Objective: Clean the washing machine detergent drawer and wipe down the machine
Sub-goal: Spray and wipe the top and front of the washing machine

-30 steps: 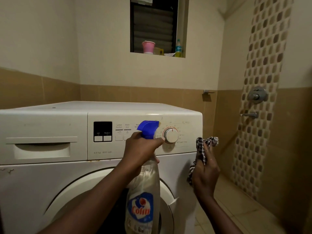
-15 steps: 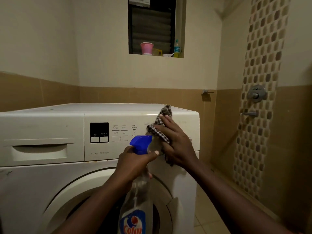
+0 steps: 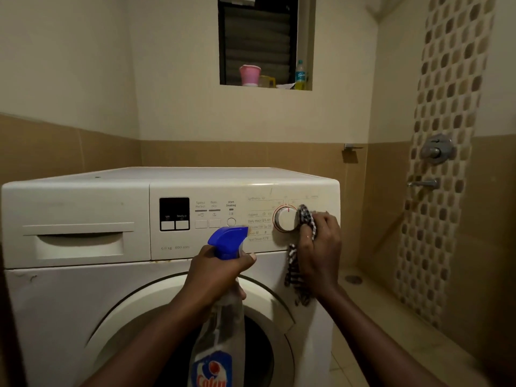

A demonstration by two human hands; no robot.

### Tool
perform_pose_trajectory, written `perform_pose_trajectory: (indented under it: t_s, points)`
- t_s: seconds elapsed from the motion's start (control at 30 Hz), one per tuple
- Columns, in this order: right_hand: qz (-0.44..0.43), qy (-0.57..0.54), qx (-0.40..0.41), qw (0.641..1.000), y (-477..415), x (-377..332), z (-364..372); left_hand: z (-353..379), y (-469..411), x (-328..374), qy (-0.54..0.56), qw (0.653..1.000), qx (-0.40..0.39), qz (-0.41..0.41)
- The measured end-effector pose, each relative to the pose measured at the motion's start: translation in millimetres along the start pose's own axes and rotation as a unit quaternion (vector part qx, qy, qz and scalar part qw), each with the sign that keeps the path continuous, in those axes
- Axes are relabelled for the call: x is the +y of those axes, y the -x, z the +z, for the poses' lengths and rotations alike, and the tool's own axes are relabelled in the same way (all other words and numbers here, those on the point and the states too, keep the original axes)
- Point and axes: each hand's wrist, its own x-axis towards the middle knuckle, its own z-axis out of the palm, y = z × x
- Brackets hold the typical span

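At the left of the white washing machine (image 3: 69,303) we saw the detergent drawer (image 3: 78,243) pushed in, flush with the front. Near the middle, our left hand (image 3: 217,272) curled round the neck of the spray bottle (image 3: 220,342), its blue trigger head (image 3: 227,243) close to the control panel (image 3: 195,191). Further right, our right hand (image 3: 321,247) gripped the checked cloth (image 3: 307,219) and pressed it to the panel, just right of the dial (image 3: 285,219).

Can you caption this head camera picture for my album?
A checked cloth in the right hand rubs the washing machine dial; left hand grips spray bottle.
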Motion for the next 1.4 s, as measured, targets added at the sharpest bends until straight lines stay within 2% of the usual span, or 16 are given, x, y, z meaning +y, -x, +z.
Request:
perform_pose_trajectory:
  t_s: [0.07, 0.17, 0.23, 0.3, 0.47, 0.6, 0.63, 0.7, 0.77, 0.83, 0.9, 1.03, 1.1, 1.17, 1.27, 1.4]
  points:
    - [-0.006, -0.002, -0.008, 1.0, -13, -14, 6, -2, 1, 1, -0.003, 1.0, -0.001, -0.004]
    - [-0.091, 0.079, -0.081, 0.989, -30, -35, 10, -1, 0, 1, -0.01, 1.0, -0.004, -0.005]
    - [-0.192, 0.18, -0.136, 0.955, -28, -44, 15, 1, 0, 1, -0.01, 1.0, 0.004, -0.01]
    - [-0.27, 0.234, -0.151, 0.922, -13, -39, 20, 1, -1, 2, -0.003, 1.0, 0.011, -0.014]
    - [-0.314, 0.198, -0.134, 0.919, 17, 10, 17, -8, 3, 0, 0.016, 1.0, 0.011, -0.012]
    - [-0.248, 0.136, -0.098, 0.954, 8, 8, 18, -10, 2, -9, 0.0, 1.0, 0.02, -0.018]
    - [-0.205, 0.098, -0.093, 0.97, 10, 5, 20, -10, 2, -11, -0.002, 1.0, 0.022, -0.018]
    - [-0.062, -0.024, -0.053, 0.996, 17, -4, 26, -10, 3, -12, -0.005, 0.999, 0.029, -0.021]
    - [0.079, -0.096, 0.03, 0.992, 21, -10, 36, -11, 3, -14, 0.001, 0.999, 0.03, -0.021]
    - [0.139, -0.082, 0.082, 0.983, 32, -12, 44, -12, 3, -15, 0.01, 0.999, 0.034, -0.025]
    - [0.111, -0.046, 0.077, 0.99, 56, -12, 49, -13, 4, -15, 0.015, 0.999, 0.032, -0.028]
    - [-0.007, 0.059, -0.007, 0.998, 75, -7, 48, -16, 4, -10, 0.016, 0.999, 0.03, -0.023]
    - [-0.036, 0.102, -0.013, 0.994, 65, -8, 43, -13, 4, -10, 0.011, 0.999, 0.025, -0.025]
    - [-0.058, 0.096, -0.002, 0.994, 58, -6, 39, -8, 5, -12, 0.005, 1.0, 0.023, -0.021]
    - [-0.043, 0.055, 0.01, 0.997, 59, 3, 30, -2, 9, -12, 0.009, 0.999, 0.023, -0.029]
    - [0.013, 0.01, 0.069, 0.998, 42, 10, 10, -13, 13, -9, 0.018, 0.999, 0.021, -0.04]
